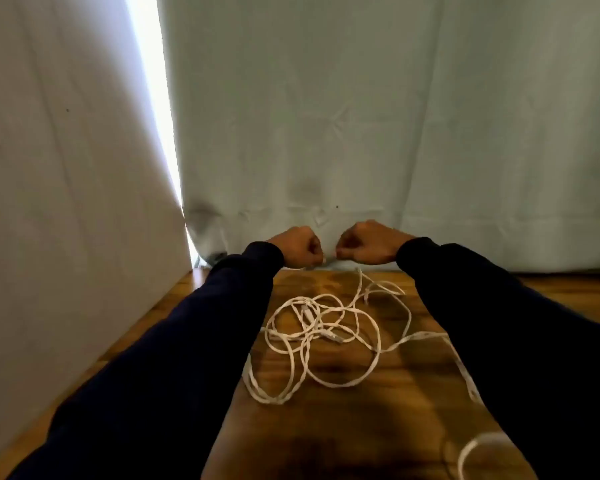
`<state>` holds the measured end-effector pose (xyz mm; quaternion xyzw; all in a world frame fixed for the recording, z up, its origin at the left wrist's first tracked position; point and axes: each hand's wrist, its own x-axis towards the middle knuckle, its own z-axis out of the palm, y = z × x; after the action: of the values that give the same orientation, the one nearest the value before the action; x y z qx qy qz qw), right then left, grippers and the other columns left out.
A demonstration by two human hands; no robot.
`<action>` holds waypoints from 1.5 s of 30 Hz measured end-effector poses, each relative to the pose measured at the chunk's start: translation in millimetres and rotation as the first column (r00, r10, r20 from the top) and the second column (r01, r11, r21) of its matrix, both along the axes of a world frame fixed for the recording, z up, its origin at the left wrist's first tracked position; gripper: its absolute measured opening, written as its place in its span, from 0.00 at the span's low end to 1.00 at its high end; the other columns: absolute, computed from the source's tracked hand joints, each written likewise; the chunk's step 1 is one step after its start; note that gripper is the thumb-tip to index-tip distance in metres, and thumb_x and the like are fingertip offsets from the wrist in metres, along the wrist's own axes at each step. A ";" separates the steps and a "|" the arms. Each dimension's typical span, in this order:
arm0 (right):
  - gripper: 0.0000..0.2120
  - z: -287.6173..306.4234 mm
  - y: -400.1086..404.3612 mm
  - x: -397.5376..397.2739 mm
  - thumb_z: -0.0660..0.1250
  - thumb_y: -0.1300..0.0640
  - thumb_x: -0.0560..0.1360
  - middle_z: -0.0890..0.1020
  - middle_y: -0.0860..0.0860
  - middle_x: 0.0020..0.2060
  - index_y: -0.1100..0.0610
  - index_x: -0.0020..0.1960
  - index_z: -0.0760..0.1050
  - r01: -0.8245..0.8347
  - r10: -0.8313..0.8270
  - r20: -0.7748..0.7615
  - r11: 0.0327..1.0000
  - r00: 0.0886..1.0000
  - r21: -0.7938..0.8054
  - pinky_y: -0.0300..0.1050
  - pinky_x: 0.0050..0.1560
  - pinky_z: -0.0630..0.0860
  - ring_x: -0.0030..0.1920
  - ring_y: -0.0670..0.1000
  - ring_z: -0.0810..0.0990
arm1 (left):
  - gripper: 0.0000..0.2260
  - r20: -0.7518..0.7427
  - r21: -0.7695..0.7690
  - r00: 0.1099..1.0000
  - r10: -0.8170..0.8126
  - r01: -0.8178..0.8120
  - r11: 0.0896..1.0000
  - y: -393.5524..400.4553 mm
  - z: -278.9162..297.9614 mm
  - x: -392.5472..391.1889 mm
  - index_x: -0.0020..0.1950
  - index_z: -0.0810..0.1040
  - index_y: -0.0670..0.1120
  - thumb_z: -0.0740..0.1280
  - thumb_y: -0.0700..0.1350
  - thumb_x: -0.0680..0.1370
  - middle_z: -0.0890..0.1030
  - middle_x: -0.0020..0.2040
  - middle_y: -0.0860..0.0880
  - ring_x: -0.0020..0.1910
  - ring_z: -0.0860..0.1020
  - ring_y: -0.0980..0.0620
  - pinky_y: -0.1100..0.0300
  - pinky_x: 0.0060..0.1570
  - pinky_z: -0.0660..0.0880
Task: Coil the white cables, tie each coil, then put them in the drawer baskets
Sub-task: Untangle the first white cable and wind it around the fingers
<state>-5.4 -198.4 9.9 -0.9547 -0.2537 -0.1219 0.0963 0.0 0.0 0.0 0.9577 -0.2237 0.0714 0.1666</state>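
Both arms, in dark navy sleeves (174,341), reached forward over a wooden surface (361,427). The left hand (297,245) was curled into a fist, its fingertips pinching what appeared to be a thin white cable end; the right hand (368,242) was curled likewise, pinching close beside it, the two hands nearly touching. From the right hand a strand dropped to the loose tangle of white cables (323,337) sprawled on the surface between the forearms, uncoiled and untied. Another white cable loop (478,448) lay near the bottom edge, blurred. Pale curtains (361,116) hung behind the hands, with a bright gap (156,109) of light at the left.
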 end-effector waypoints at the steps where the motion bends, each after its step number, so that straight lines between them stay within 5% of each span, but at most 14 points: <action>1: 0.18 -3.8 2.6 -2.2 0.67 0.38 0.75 0.86 0.48 0.48 0.51 0.51 0.84 -0.010 0.008 -0.182 1.000 0.983 -0.015 0.47 0.56 0.78 0.50 0.50 0.82 | 0.07 -0.092 0.005 0.995 -0.028 0.029 1.000 2.2 -5.5 -1.0 0.47 0.85 0.42 0.69 0.42 0.78 0.86 0.43 0.47 0.40 0.81 0.53 0.58 0.49 0.77; 4: 0.19 -14.8 11.6 -24.1 0.73 0.36 0.70 0.87 0.47 0.44 0.51 0.48 0.86 -0.043 0.030 -0.580 0.999 0.814 -0.008 0.40 0.50 0.80 0.49 0.49 0.85 | 0.07 -0.242 -0.037 0.967 -0.078 0.071 0.997 8.7 -21.8 -7.7 0.48 0.85 0.40 0.67 0.39 0.78 0.86 0.39 0.48 0.37 0.82 0.55 0.59 0.48 0.79; 7: 0.13 -26.4 14.8 -31.4 0.77 0.48 0.72 0.88 0.50 0.46 0.55 0.52 0.86 -0.098 0.115 -0.665 0.993 0.738 0.063 0.40 0.52 0.80 0.49 0.48 0.86 | 0.09 -0.303 -0.190 0.941 -0.153 0.098 0.977 11.2 -34.4 -14.7 0.52 0.84 0.36 0.65 0.38 0.80 0.86 0.44 0.41 0.42 0.84 0.51 0.57 0.51 0.81; 10: 0.07 -27.1 15.5 -32.9 0.71 0.62 0.77 0.87 0.55 0.43 0.63 0.53 0.83 -0.093 0.208 -0.692 0.975 0.691 0.201 0.38 0.44 0.80 0.42 0.48 0.86 | 0.11 -0.315 -0.358 0.925 -0.212 0.091 0.929 6.5 -38.9 -22.6 0.52 0.81 0.30 0.62 0.36 0.82 0.84 0.46 0.35 0.40 0.83 0.47 0.53 0.52 0.81; 15: 0.07 -8.8 7.4 -41.7 0.65 0.62 0.81 0.82 0.51 0.35 0.61 0.49 0.82 -0.037 0.286 -0.542 0.905 0.790 0.424 0.38 0.36 0.78 0.33 0.46 0.80 | 0.21 -0.359 -0.568 0.899 -0.249 0.001 0.823 1.1 -30.0 -36.2 0.37 0.83 0.41 0.58 0.44 0.84 0.82 0.35 0.41 0.32 0.79 0.47 0.56 0.39 0.77; 19: 0.08 3.1 -1.0 -45.0 0.70 0.54 0.78 0.77 0.49 0.32 0.59 0.47 0.84 -0.055 0.267 -0.368 0.866 0.891 0.496 0.38 0.34 0.70 0.32 0.45 0.71 | 0.20 -0.349 -0.704 0.879 -0.324 -0.017 0.710 2.4 -17.6 -41.2 0.42 0.84 0.44 0.63 0.59 0.81 0.80 0.36 0.42 0.33 0.78 0.48 0.57 0.39 0.75; 23: 0.13 15.3 3.6 -44.5 0.77 0.54 0.71 0.77 0.48 0.31 0.63 0.46 0.82 -0.022 0.218 -0.213 0.747 0.953 0.665 0.35 0.28 0.66 0.29 0.42 0.70 | 0.16 -0.314 -0.774 0.830 -0.461 0.057 0.630 3.1 -9.8 -40.7 0.38 0.80 0.44 0.70 0.56 0.74 0.74 0.32 0.45 0.32 0.74 0.48 0.53 0.42 0.76; 26: 0.11 26.7 2.6 -42.7 0.78 0.54 0.70 0.77 0.45 0.30 0.61 0.42 0.80 -0.062 0.155 -0.039 0.598 0.987 0.799 0.30 0.27 0.66 0.27 0.38 0.72 | 0.13 -0.255 -0.812 0.835 -0.488 0.089 0.576 5.0 -5.3 -39.5 0.39 0.77 0.43 0.66 0.50 0.80 0.71 0.31 0.47 0.31 0.70 0.50 0.55 0.41 0.75; 29: 0.09 34.6 1.9 -41.5 0.77 0.55 0.73 0.76 0.42 0.29 0.57 0.41 0.78 -0.174 0.098 0.148 0.378 0.984 0.909 0.29 0.28 0.66 0.28 0.38 0.72 | 0.14 -0.195 -0.791 0.859 -0.473 0.147 0.593 8.9 4.4 -39.5 0.41 0.78 0.41 0.63 0.47 0.83 0.72 0.30 0.46 0.32 0.72 0.49 0.58 0.40 0.74; 33: 0.09 48.9 6.7 -45.4 0.73 0.53 0.76 0.78 0.50 0.36 0.57 0.44 0.76 -0.290 0.089 0.276 0.261 0.957 0.921 0.30 0.31 0.68 0.35 0.42 0.75 | 0.14 -0.145 -0.696 0.904 -0.402 0.195 0.691 13.7 16.0 -39.4 0.46 0.79 0.41 0.63 0.49 0.83 0.76 0.34 0.45 0.35 0.75 0.48 0.59 0.43 0.77; 36: 0.10 59.9 7.5 -45.7 0.70 0.53 0.78 0.75 0.49 0.34 0.58 0.46 0.73 -0.338 0.119 0.321 0.166 0.940 0.927 0.31 0.29 0.66 0.30 0.40 0.71 | 0.13 -0.139 -0.590 0.931 -0.338 0.196 0.783 18.4 20.1 -34.5 0.45 0.80 0.42 0.62 0.48 0.84 0.80 0.35 0.45 0.37 0.78 0.47 0.57 0.47 0.78; 42: 0.13 54.7 0.7 -33.6 0.67 0.44 0.79 0.67 0.48 0.28 0.54 0.48 0.72 -0.197 0.081 0.190 0.101 0.979 0.975 0.39 0.25 0.59 0.27 0.46 0.61 | 0.14 -0.117 -0.435 0.975 -0.190 0.121 0.892 24.8 22.6 -22.4 0.51 0.82 0.37 0.61 0.45 0.84 0.84 0.40 0.44 0.38 0.83 0.52 0.64 0.44 0.78; 43: 0.14 52.6 -0.3 -30.4 0.66 0.43 0.79 0.69 0.49 0.29 0.55 0.49 0.73 -0.154 0.053 0.148 0.141 0.988 0.978 0.39 0.25 0.61 0.27 0.47 0.64 | 0.15 -0.091 -0.439 0.981 -0.173 0.116 0.891 24.6 22.6 -20.5 0.51 0.82 0.38 0.60 0.46 0.84 0.84 0.39 0.44 0.37 0.83 0.52 0.64 0.43 0.78; 45: 0.18 49.0 -6.5 -23.0 0.62 0.42 0.81 0.77 0.52 0.37 0.58 0.53 0.75 -0.050 -0.071 0.088 0.421 0.994 0.906 0.43 0.32 0.72 0.34 0.50 0.75 | 0.16 -0.020 -0.514 0.988 -0.153 0.121 0.849 23.1 23.1 -17.2 0.51 0.82 0.39 0.59 0.48 0.85 0.82 0.36 0.43 0.35 0.81 0.48 0.63 0.39 0.76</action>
<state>-28.3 -204.9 58.9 -0.7460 -0.1473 -0.2931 0.5795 -17.2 23.1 23.1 0.8624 -0.2590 0.0873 0.4260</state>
